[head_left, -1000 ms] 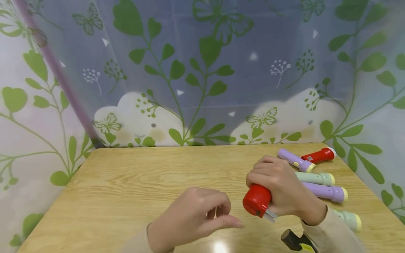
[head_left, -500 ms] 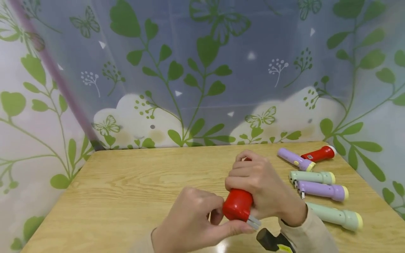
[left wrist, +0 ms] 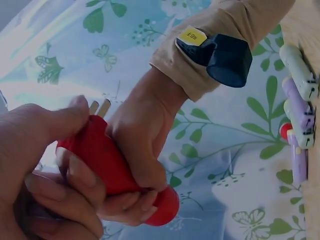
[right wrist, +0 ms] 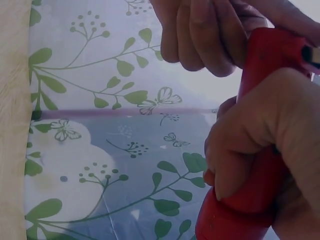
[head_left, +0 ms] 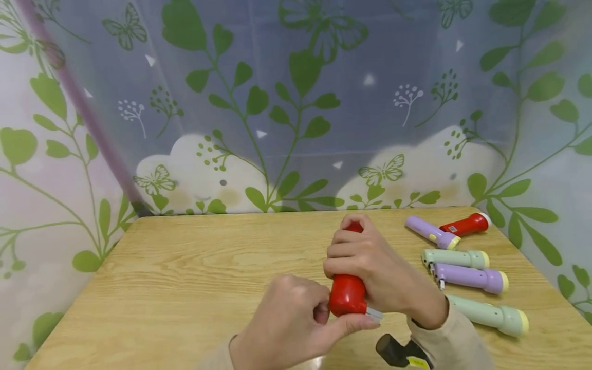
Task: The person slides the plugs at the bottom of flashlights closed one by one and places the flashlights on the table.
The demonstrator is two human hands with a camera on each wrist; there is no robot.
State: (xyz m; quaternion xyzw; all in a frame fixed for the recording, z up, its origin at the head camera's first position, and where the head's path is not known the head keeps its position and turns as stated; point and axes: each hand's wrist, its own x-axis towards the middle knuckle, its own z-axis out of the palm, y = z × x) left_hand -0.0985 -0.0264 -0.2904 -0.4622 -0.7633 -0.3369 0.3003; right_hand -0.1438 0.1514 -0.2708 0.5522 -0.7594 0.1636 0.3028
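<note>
A red flashlight (head_left: pixel 348 295) is held above the table in front of me, its tail end turned toward me. My right hand (head_left: pixel 372 267) wraps its fingers round the body. Two metal plug prongs (head_left: pixel 374 312) stick out from the tail end. My left hand (head_left: pixel 289 318) has its curled fingers against the tail end, and its thumb lies at the prongs. The left wrist view shows that thumb (left wrist: pixel 60 117) at the prongs and the fingers under the red flashlight (left wrist: pixel 102 160). In the right wrist view, the right fingers cover the middle of the flashlight (right wrist: pixel 235 220).
Along the right of the wooden table (head_left: pixel 185 267) lie a purple flashlight (head_left: pixel 427 232), another red flashlight (head_left: pixel 467 225), a green flashlight (head_left: pixel 455 258), a second purple one and another green one. A black wrist camera (head_left: pixel 393 350) sits at the right sleeve. A patterned curtain (head_left: pixel 296 128) hangs behind.
My right hand has brought the red flashlight leftward to my left hand. The left fingers and thumb, earlier apart from it, now touch its tail end and prongs.
</note>
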